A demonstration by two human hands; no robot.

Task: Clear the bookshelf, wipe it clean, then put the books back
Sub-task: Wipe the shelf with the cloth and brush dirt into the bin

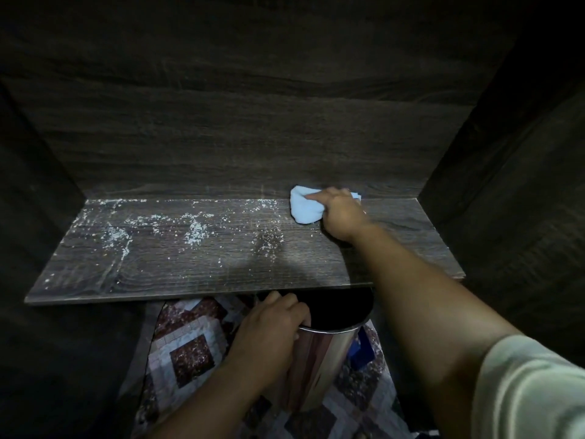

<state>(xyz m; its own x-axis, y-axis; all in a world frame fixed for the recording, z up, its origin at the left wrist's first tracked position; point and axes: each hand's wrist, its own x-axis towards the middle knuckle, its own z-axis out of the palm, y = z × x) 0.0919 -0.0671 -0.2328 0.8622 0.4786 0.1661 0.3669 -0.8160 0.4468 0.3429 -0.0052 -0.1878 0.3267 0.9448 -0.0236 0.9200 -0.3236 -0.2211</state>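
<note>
The dark wood-grain shelf board [196,264] carries no books and is strewn with white crumbs and dust [193,231] over its left and middle. My right hand [340,213] grips a bunched light blue cloth [304,207] at the back right of the board, against the rear panel. Below the shelf's front edge, my left hand [272,327] holds the rim of a shiny metal bin [323,362], which is tilted with its dark opening just under the board.
Dark side panels [506,185] and a back panel [253,122] enclose the shelf. A patterned tiled floor [190,350] lies below. Something blue [364,350] shows behind the bin.
</note>
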